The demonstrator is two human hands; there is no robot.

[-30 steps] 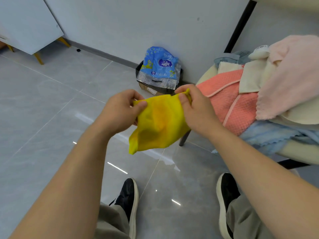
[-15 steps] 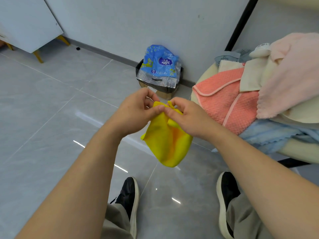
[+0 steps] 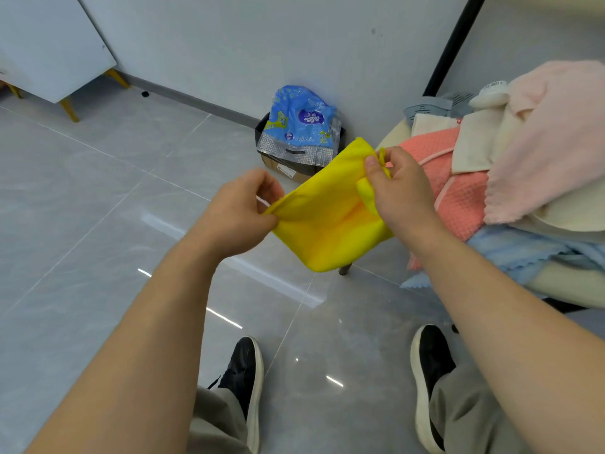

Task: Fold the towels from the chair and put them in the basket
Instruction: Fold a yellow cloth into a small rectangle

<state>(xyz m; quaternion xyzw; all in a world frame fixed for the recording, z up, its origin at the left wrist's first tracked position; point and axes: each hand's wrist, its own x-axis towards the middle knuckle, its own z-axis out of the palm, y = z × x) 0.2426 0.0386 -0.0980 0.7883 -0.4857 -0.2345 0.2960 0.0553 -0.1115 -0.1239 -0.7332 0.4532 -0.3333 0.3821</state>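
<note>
Head view, person standing on a grey tiled floor (image 3: 98, 231).

- Nearest: a left shoe (image 3: 244, 371) and a right shoe (image 3: 429, 365), both black with pale soles, are standing apart on the tiles. Khaki trouser legs are showing at the bottom edge.
- Both bare forearms are reaching forward.
- The left hand (image 3: 239, 214) is pinching the left corner of the yellow towel (image 3: 327, 224) between curled thumb and fingers.
- The right hand (image 3: 401, 191) is gripping the towel's upper right edge, with cloth bunching under the thumb.
- The yellow towel is hanging in the air between the two hands. It is stretched slantwise, right side higher, with its lower edge sagging above the floor. It is touching nothing else.
- Just beyond the right hand: a cream chair (image 3: 569, 283) is carrying a heap of towels. A coral towel (image 3: 458, 191) is lying at the front and a light blue towel (image 3: 517, 253) is drooping off the seat edge. A cream towel (image 3: 474, 142) and a pink towel (image 3: 550, 142) are lying on top.
- Farther: a dark bin (image 3: 262, 132) is standing against the wall (image 3: 294, 34), with a blue packet (image 3: 301, 119) sticking out of it.
- A black pole (image 3: 455, 44) is rising behind the chair.
- Far left: a white cabinet (image 3: 49, 44) is standing on yellow legs.
</note>
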